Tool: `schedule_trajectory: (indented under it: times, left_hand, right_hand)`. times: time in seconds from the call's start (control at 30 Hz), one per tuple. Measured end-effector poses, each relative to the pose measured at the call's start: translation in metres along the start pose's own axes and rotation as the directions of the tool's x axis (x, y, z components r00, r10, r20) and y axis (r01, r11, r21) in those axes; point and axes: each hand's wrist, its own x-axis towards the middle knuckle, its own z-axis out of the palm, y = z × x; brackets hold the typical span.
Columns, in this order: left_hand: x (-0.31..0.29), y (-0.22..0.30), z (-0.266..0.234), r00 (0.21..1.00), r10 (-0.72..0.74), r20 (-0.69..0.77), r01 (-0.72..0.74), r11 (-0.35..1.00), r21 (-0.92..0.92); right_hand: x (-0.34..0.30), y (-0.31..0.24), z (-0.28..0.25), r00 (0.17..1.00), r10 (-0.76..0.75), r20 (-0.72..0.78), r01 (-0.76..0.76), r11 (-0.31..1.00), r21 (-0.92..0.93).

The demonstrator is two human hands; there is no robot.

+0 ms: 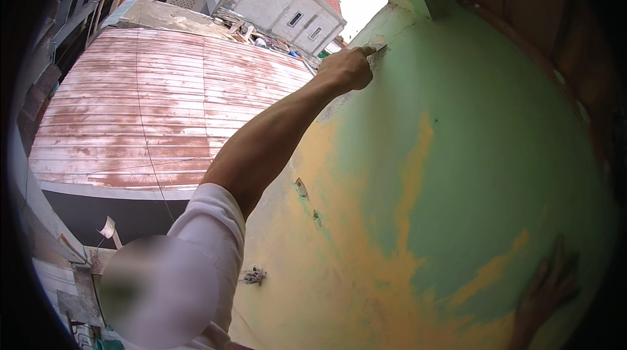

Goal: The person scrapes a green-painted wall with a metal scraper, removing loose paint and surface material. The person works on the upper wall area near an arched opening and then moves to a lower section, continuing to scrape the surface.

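My left arm reaches far up along the green and yellow painted wall (470, 154). At its end my left hand (349, 69) is closed around a scraper (381, 48), with one finger stretched along it. Only a little of its flat blade shows, against the wall's upper left edge, where the paint is chipped and cracked. The fist hides the scraper's handle. Low on the right, my right hand (548, 288) rests against the wall in shadow, its fingers spread and nothing in them.
Left of the wall lies a rusty corrugated metal roof (150, 108), with a grey building (281, 4) behind it. A tangle of wire (253, 276) sticks out low on the wall. Small holes (300, 188) mark the plaster. A dark overhang (548, 17) runs along the upper right.
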Motion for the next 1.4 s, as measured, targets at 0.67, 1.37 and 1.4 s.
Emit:
schedule_trajectory:
  times: [0.67, 1.37, 1.4]
  left_hand:
    - [-0.014, 0.014, 0.006, 0.997, -0.026, 0.077, 0.028, 0.999, -0.025]
    - [0.077, 0.015, -0.027, 0.991, -0.103, -0.082, 0.106, 0.994, 0.039]
    - [0.078, 0.007, -0.018, 0.993, -0.075, -0.089, 0.077, 0.997, 0.023]
  right_hand:
    - [-0.012, -0.001, 0.017, 0.998, -0.006, -0.065, 0.009, 0.999, 0.043]
    - [-0.011, -0.010, 0.011, 0.974, -0.027, -0.224, 0.045, 0.996, 0.075]
    - [-0.011, -0.011, 0.013, 0.971, -0.036, -0.235, 0.057, 0.995, 0.084]
